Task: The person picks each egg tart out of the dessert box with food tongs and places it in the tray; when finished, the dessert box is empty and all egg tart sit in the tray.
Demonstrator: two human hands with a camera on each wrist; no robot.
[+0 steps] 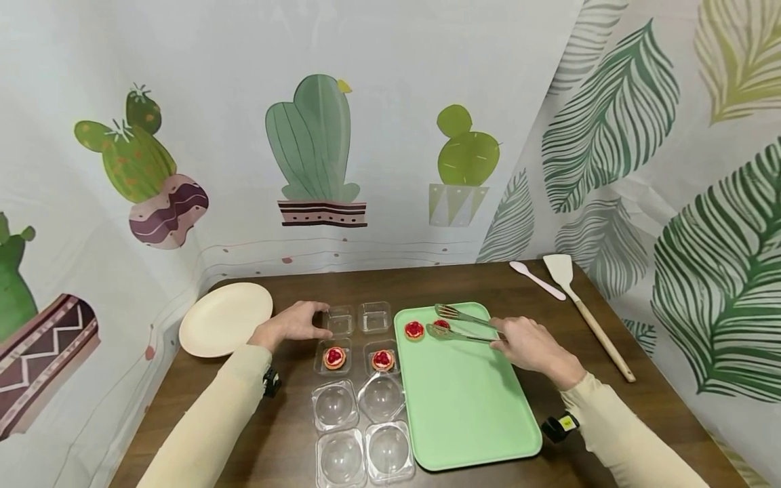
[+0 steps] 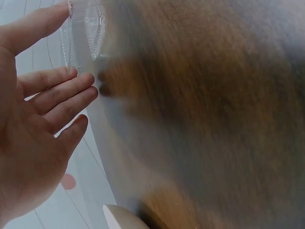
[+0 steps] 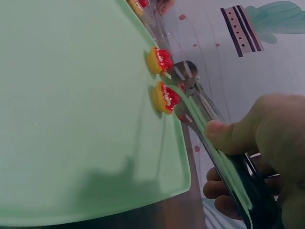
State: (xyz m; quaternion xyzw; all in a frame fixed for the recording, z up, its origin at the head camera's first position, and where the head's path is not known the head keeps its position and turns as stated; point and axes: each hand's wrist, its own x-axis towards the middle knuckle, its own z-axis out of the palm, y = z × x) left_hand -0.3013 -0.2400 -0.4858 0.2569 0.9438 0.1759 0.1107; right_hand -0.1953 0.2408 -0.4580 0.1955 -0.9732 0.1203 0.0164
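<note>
My right hand (image 1: 527,344) grips metal tongs (image 1: 470,337) over the far end of a green tray (image 1: 464,407). The tongs' arms stand apart, one end on each side of a red-topped tart (image 1: 442,324). Beside it on the tray sits another tart (image 1: 414,331). In the right wrist view, thumb and fingers wrap the tongs (image 3: 209,114). My left hand (image 1: 294,321) holds a clear plastic container (image 1: 339,321) by its left side, thumb and index finger at opposite corners. The other fingers of this hand (image 2: 43,105) stay extended in the left wrist view.
Two nearer container compartments hold a tart (image 1: 334,358) and another tart (image 1: 382,360). Clear domed lids (image 1: 335,405) extend toward the front. A cream plate (image 1: 226,318) lies at left. A white spatula (image 1: 588,315) and small pink spatula (image 1: 537,280) lie at the right back.
</note>
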